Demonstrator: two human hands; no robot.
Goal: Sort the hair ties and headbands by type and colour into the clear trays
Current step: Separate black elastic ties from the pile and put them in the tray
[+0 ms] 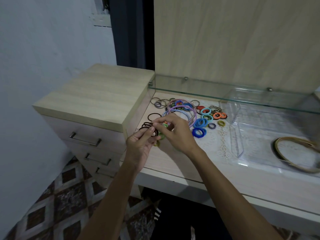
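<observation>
My left hand (141, 142) holds a bunch of thin dark brown hair ties (146, 126) over the desk's left end. My right hand (174, 130) pinches at the same bunch from the right. Green ties (161, 135) lie under the hands. One more brown tie (153, 116) lies flat behind them. A mixed pile lies further back: pink and lilac headbands (192, 110), thick blue ties (199, 132), orange ties (217, 115), grey rings (158, 103). A clear tray (237, 135) stands to the right, with tan headbands (294, 164) lying in it.
A glass shelf (225, 94) hangs low over the back of the desk. A wooden drawer unit (93, 101) stands higher at the left. A white lace mat (220, 141) covers the desk under the pile and tray. The desk's front edge (225, 186) runs diagonally.
</observation>
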